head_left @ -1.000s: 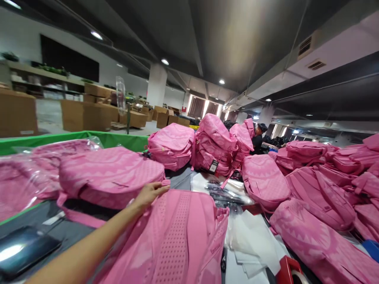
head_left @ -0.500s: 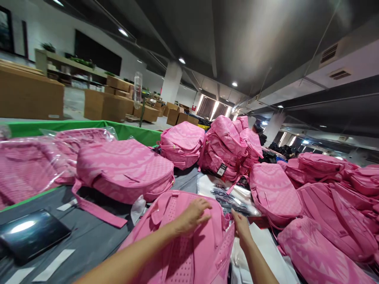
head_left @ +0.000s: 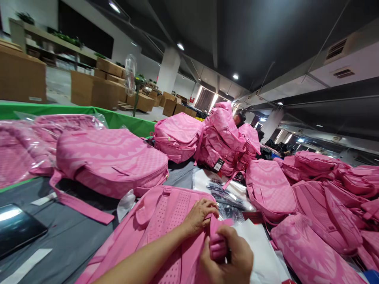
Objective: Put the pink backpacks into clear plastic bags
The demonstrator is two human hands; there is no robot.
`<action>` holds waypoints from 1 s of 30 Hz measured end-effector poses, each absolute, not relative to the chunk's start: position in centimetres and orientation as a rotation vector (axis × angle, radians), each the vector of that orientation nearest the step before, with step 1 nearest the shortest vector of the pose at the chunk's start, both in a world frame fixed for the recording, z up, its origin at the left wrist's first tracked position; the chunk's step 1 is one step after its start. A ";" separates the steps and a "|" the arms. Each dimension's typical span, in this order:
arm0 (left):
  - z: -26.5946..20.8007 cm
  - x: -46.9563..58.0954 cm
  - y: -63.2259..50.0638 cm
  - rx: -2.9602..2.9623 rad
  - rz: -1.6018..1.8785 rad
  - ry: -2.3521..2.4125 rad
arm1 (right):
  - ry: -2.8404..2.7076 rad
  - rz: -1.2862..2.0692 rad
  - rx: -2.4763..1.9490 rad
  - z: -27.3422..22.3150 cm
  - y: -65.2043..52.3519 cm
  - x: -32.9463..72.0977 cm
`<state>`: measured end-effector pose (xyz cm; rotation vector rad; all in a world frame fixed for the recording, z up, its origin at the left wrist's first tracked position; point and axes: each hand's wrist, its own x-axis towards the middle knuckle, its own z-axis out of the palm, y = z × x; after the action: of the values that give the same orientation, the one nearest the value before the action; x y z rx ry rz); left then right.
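Note:
A pink backpack (head_left: pixel 156 225) lies in front of me with its perforated back panel and straps facing up. My right hand (head_left: pixel 232 252) is closed around a folded pink strap (head_left: pixel 217 240) at the backpack's right side. Just left of it, my left hand (head_left: pixel 203 215) rests on the backpack with curled fingers at the strap's upper end. Its fingertips are partly hidden, and it seems to grip the same strap. White sheets (head_left: pixel 257 248) lie to the right of my right hand.
A patterned pink backpack (head_left: pixel 112 157) lies to the left, beside plastic-wrapped ones (head_left: pixel 23 146). More pink backpacks (head_left: pixel 220 138) are piled ahead, and others (head_left: pixel 325 213) crowd the right. A dark glossy object (head_left: pixel 17 228) sits on the grey table cover (head_left: pixel 74 240). Cardboard boxes (head_left: pixel 94 88) stand beyond.
My right hand has come in from the backpack's right edge and now grips the folded strap. My left hand has moved slightly down and right, its fingers curling at the strap. The view has shifted slightly.

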<state>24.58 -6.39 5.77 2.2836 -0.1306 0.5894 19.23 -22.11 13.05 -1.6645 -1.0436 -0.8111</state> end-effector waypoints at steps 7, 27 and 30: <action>11.1 21.1 -7.3 2.005 0.547 -0.314 | -0.673 -0.238 -1.656 19.8 -26.8 22.5; 13.0 16.0 -10.9 2.206 0.564 -0.202 | -1.110 -0.558 -1.996 22.3 -26.1 28.4; 10.7 10.7 -11.7 1.784 0.223 -0.134 | -1.174 -0.582 -2.066 20.4 -21.6 31.0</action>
<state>10.65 -11.71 10.69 1.7841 -0.1342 0.2232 31.03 -21.59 20.40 -2.0656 -1.1740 -0.5817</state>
